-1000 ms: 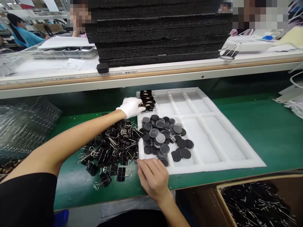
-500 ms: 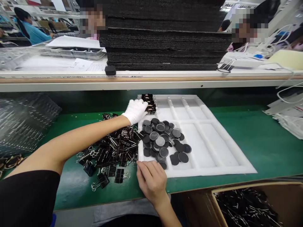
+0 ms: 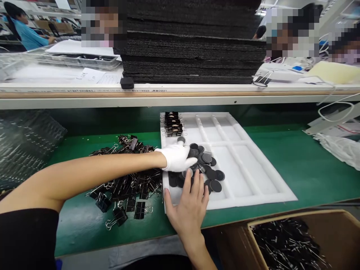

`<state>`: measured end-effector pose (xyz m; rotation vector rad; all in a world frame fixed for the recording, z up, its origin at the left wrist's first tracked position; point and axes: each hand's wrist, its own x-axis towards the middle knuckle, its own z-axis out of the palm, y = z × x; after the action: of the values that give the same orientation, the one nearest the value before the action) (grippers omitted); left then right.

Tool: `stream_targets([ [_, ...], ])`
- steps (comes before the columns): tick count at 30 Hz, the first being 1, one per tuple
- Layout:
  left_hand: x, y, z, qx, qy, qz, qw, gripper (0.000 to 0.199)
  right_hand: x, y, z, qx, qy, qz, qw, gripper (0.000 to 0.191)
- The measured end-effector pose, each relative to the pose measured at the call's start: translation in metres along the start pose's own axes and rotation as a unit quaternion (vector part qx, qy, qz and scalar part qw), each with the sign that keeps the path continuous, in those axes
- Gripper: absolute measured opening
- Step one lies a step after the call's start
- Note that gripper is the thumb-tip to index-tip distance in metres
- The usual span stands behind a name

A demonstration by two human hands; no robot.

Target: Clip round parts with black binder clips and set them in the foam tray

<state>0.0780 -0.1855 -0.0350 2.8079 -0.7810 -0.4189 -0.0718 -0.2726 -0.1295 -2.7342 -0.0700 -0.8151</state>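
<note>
My left hand (image 3: 176,157), in a white glove, lies over the pile of dark round discs (image 3: 206,158). Its thumb points right, apart from the fingers, whose tips are partly hidden. My bare right hand (image 3: 189,204) rests flat at the near side of that pile with its fingers spread. Both hands are above a white foam tray (image 3: 250,165) divided by raised ridges. Black binder clips (image 3: 173,123) stand in a row in the tray's far left compartment. A heap of loose binder clips (image 3: 126,187) lies left of the tray, partly behind my left forearm.
A shelf edge (image 3: 180,100) crosses above the green table (image 3: 281,150), bearing a stack of black foam sheets (image 3: 191,56). Clear plastic trays (image 3: 25,146) are piled at left. A cardboard box (image 3: 337,232) of binder clips stands at lower right. Other people are beyond the shelf.
My left hand has moved from the clip row toward me, onto the discs. My right hand has opened from closed fingers and moved forward over the pile's near side.
</note>
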Motion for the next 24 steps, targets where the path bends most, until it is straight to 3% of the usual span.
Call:
stream_targets([
  [6,-0.013,-0.003,-0.008,0.002,0.01,0.044,0.999,0.054,-0.002,-0.001,0.002,0.017,0.021,0.009,1.0,0.071],
  [8,-0.003,-0.011,-0.018,0.019,0.023,0.035,0.999,0.053,-0.003,-0.001,0.002,0.018,0.036,0.01,0.999,0.07],
  [11,0.024,-0.022,-0.031,0.068,0.049,-0.04,0.996,0.053,-0.003,-0.002,0.002,0.015,0.053,0.011,0.998,0.068],
  [13,0.043,-0.026,-0.034,0.087,0.035,-0.074,0.993,0.049,-0.003,-0.002,0.003,0.015,0.058,0.009,0.998,0.066],
  [16,0.066,-0.026,-0.033,0.093,-0.006,-0.074,0.993,0.042,-0.004,-0.001,0.002,0.018,0.057,0.003,0.998,0.062],
  [24,0.076,-0.024,-0.028,0.088,-0.041,-0.078,0.992,0.05,-0.007,0.0,0.003,0.029,0.065,0.005,0.997,0.059],
])
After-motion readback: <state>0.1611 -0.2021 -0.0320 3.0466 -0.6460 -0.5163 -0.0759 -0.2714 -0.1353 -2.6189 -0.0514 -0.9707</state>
